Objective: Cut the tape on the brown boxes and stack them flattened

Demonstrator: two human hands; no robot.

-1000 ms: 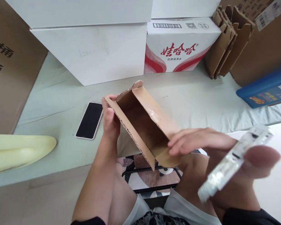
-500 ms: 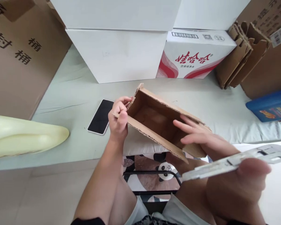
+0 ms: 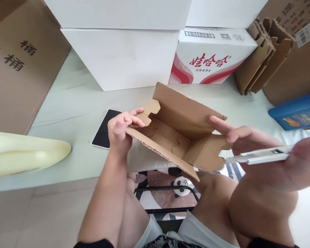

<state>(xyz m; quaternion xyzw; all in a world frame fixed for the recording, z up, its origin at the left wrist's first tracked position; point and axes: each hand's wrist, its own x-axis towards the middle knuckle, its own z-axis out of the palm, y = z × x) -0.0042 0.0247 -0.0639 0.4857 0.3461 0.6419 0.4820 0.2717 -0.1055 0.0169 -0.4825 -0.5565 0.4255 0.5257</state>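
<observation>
A small brown cardboard box [image 3: 179, 101] is held tilted above the bed-like surface, its top open and its flaps spread outward. My left hand [image 3: 120, 129] grips the box's left end, fingers on the notched end flap. In my right hand [image 3: 274, 177] is a white utility knife [image 3: 266, 155], held under the thumb with its blade pointing left. The blade tip lies near the notched right end flap [image 3: 209, 155] in view; I cannot tell if it touches. Fingertips of the right hand rest at the box's right end.
A dark-screened phone [image 3: 101, 132] lies left of the box. White cartons [image 3: 129, 58] and a red-and-white carton [image 3: 209, 62] stand behind. Folded cardboard [image 3: 255, 58] and a blue package [image 3: 296, 113] are at right, a large brown carton [image 3: 23, 89] and pale yellow object [image 3: 28, 151] at left.
The box's flaps have opened outward, and its inside shows more. My right hand has shifted right, with the knife turned more level and its blade now visible near the right flap.
</observation>
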